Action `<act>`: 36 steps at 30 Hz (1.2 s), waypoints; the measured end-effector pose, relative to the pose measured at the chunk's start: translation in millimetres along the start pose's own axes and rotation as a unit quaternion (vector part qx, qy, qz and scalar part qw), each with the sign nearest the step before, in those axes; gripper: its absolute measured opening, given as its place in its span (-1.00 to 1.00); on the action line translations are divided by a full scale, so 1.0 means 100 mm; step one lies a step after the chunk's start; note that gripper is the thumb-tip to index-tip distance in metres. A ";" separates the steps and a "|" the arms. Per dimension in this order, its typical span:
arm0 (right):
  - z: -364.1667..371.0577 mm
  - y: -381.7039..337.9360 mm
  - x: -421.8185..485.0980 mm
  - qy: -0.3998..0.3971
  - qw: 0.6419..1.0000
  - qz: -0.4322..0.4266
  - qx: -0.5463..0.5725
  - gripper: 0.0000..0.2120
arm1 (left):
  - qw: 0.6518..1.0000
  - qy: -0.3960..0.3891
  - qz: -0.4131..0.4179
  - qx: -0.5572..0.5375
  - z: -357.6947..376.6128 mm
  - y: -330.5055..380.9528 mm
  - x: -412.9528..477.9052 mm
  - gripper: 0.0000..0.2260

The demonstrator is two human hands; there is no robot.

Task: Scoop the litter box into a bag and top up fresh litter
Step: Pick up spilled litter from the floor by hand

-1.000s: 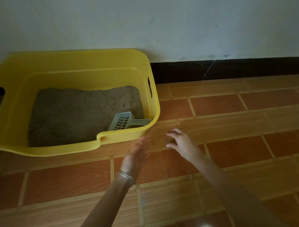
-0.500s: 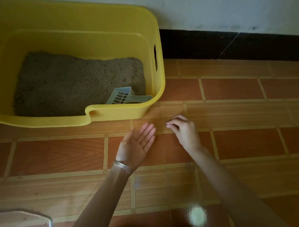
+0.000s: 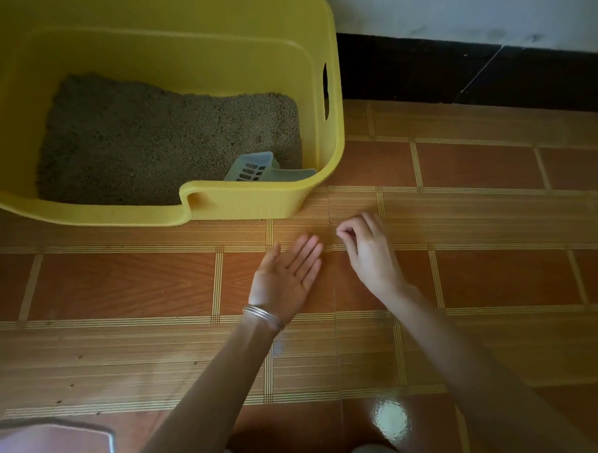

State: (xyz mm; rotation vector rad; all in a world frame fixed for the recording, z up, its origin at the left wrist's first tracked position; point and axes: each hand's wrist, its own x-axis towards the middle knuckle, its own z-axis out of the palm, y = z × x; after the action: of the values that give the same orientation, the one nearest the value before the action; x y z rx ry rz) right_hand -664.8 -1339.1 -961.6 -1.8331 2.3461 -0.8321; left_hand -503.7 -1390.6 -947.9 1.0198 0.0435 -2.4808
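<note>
The left hand (image 3: pixel 288 278) lay palm up and spread over the floor (image 3: pixel 499 286); the right hand (image 3: pixel 367 247) pinched fingertips together, apparently gathering stray grains. The scoop (image 3: pixel 254 168) sat untouched in the litter box (image 3: pixel 332 88). Scooping seemingly came next, requiring its handle.

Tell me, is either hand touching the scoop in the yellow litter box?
Apart. The head view shows the scoop inside the litter box, while the left hand and right hand are outside, over the tiled floor.
</note>
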 end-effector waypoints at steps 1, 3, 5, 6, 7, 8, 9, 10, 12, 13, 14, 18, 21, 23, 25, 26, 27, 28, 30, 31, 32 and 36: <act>-0.04 -0.09 -0.01 0.011 0.999 0.002 0.034 -0.86 | 1.000 0.001 -0.005 0.002 0.03 -0.03 0.01 -0.57; -0.12 -0.28 -0.05 0.025 0.996 -0.016 0.079 -0.85 | 1.000 0.003 -0.015 0.002 0.08 -0.08 0.03 -0.58; -0.13 -0.42 -0.10 0.018 0.995 -0.054 0.081 -0.86 | 1.000 -0.002 -0.023 -0.006 0.13 -0.11 0.04 -0.58; -0.14 -0.44 -0.12 0.010 0.995 -0.066 0.073 -0.86 | 1.000 -0.008 -0.027 -0.012 0.14 -0.12 0.05 -0.57; -0.14 -0.44 -0.13 0.005 0.995 -0.069 0.068 -0.86 | 0.999 -0.012 -0.027 -0.018 0.14 -0.11 0.07 -0.56; -0.15 -0.40 -0.12 0.006 0.996 -0.061 0.070 -0.85 | 0.999 -0.014 -0.025 -0.022 0.14 -0.11 0.08 -0.54; -0.16 -0.35 -0.11 0.013 0.996 -0.045 0.077 -0.86 | 0.999 -0.015 -0.023 -0.024 0.13 -0.10 0.08 -0.54; -0.19 -0.29 -0.09 0.022 0.996 -0.026 0.087 -0.86 | 0.999 -0.014 -0.020 -0.026 0.12 -0.08 0.07 -0.55; -0.24 -0.14 -0.04 0.026 0.995 0.017 0.098 -0.85 | 0.999 -0.014 -0.013 -0.030 0.08 -0.02 0.05 -0.58; -0.25 -0.06 -0.02 0.013 0.995 0.036 0.094 -0.84 | 0.999 -0.013 -0.008 -0.034 0.06 0.01 0.04 -0.60; -0.24 0.02 0.01 -0.008 0.995 0.054 0.084 -0.80 | 0.999 -0.013 -0.003 -0.040 0.04 0.03 0.03 -0.60; -0.13 0.20 0.08 -0.109 0.988 0.098 0.054 -0.62 | 0.998 -0.009 0.004 -0.057 -0.02 0.10 0.01 -0.59; -0.05 0.20 0.13 -0.112 0.988 0.084 0.062 -0.66 | 0.999 -0.006 0.002 -0.048 -0.01 0.10 0.01 -0.59; -0.02 0.18 0.15 -0.096 0.990 0.075 0.069 -0.73 | 0.999 -0.006 0.003 -0.045 -0.01 0.10 0.01 -0.59; 0.01 0.18 0.15 -0.076 0.992 0.070 0.075 -0.80 | 0.999 -0.007 0.004 -0.042 -0.02 0.10 0.02 -0.59; 0.02 0.18 0.14 -0.067 0.992 0.068 0.077 -0.84 | 0.999 -0.008 0.004 -0.041 -0.02 0.10 0.02 -0.59; 0.03 0.18 0.12 -0.060 0.993 0.066 0.078 -0.88 | 0.999 -0.010 0.004 -0.040 -0.03 0.10 0.03 -0.59; 0.03 0.18 0.11 -0.053 0.994 0.063 0.078 -0.90 | 0.999 -0.011 0.004 -0.038 -0.03 0.10 0.03 -0.60; 0.03 0.18 0.10 -0.045 0.995 0.051 0.076 -0.93 | 0.999 -0.012 0.007 -0.037 -0.03 0.10 0.03 -0.60; 0.04 0.18 0.09 -0.044 0.995 0.046 0.071 -0.93 | 0.999 -0.011 0.008 -0.036 -0.02 0.10 0.02 -0.60; 0.04 0.18 0.09 -0.044 0.996 0.040 0.063 -0.92 | 0.999 -0.010 0.009 -0.036 -0.02 0.10 0.02 -0.60; 0.06 0.16 0.08 -0.041 0.999 -0.002 -0.023 -0.85 | 0.999 0.000 0.010 -0.034 0.00 0.08 0.01 -0.58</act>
State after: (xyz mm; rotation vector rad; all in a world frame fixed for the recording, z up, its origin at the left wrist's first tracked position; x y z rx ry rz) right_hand -679.3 -1346.6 -971.5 -1.8519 2.3326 -0.6943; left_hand -500.9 -1398.6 -947.3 0.9882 0.1150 -2.4431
